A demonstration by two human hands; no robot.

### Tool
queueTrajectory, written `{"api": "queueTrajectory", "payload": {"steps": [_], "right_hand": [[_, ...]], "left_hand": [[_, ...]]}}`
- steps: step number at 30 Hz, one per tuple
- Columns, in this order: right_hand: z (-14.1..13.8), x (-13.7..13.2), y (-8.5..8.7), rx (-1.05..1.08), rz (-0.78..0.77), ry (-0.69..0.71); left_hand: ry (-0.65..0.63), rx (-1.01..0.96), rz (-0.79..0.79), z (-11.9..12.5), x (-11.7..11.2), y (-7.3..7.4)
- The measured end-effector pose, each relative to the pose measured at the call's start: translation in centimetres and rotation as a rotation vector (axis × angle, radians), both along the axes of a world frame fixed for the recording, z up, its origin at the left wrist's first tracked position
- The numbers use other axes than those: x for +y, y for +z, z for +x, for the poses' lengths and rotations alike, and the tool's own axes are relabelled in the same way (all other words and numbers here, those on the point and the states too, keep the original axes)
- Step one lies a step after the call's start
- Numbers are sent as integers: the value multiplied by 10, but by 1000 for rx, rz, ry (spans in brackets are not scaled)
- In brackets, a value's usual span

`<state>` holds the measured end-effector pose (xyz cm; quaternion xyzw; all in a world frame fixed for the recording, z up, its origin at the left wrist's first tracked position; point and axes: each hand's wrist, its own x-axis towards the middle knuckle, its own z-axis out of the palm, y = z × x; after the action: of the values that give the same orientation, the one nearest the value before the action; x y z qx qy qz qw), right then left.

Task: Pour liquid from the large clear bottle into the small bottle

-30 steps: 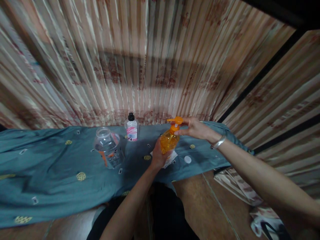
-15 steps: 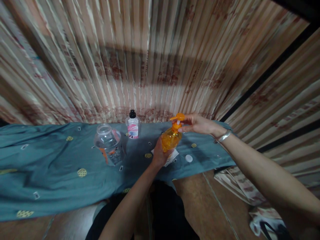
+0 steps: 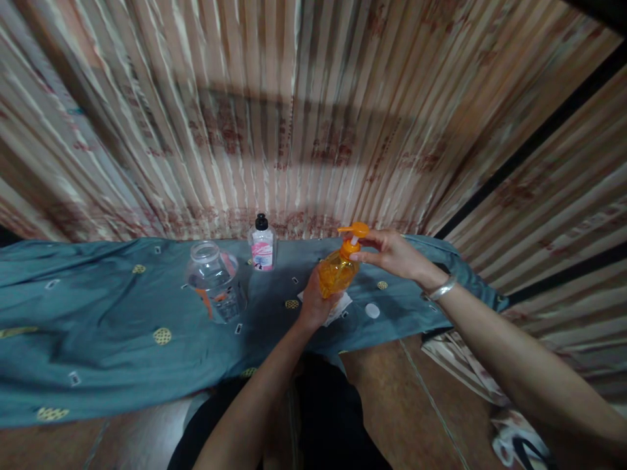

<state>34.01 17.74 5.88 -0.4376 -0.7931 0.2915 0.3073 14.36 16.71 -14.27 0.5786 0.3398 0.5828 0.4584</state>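
- The left hand's [image 3: 316, 301] fingers wrap round the body of the orange bottle [image 3: 337, 274], well right of the jar [image 3: 216, 290]; the right hand's [image 3: 392, 252] thumb and fingers pinch at its pump [image 3: 360, 229].
- The bottle leans, pump end away from the jar; whether its base touches anything is hidden.
- It will likely handle as stiff, smooth plastic, slippery if wet; how full it is cannot be told. The body suits a firm hold, the narrow neck a pinch.
- Right of the jar lies paper [image 3: 339, 311], then, farther right, a white disc [image 3: 372, 311].
- Just right of the jar and farther back stands the black-topped bottle [image 3: 262, 250].
- Behind the jar, the curtain [image 3: 255, 156] bounds movement; in front, the sheet's [image 3: 112, 326] edge drops towards the floor [image 3: 401, 398]. The sheet's broadest stretch runs left of the jar.
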Motion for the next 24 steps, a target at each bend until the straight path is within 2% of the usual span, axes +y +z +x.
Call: {"api": "queueTrajectory", "payload": {"steps": [7,11,13,17,19,24], "right_hand": [[-8,-11,-19,-116,214,-238],[-10,-14,-23,-161,256,-306],[-8,-14,-20,-162,254,-273],[-5,-9,-13,-140,181,-64],[-6,-7,-14,-133,154,-51],[-12,-10,-22,-156,216,-320]], "left_hand": [[17,16,32,-1,3,-5],[21,16,29,0,3,-8],[15,11,23,1,3,-10],[16,-3,13,4,4,-13],[17,-7,9,5,4,-13],[13,7,3,2,3,-7]]}}
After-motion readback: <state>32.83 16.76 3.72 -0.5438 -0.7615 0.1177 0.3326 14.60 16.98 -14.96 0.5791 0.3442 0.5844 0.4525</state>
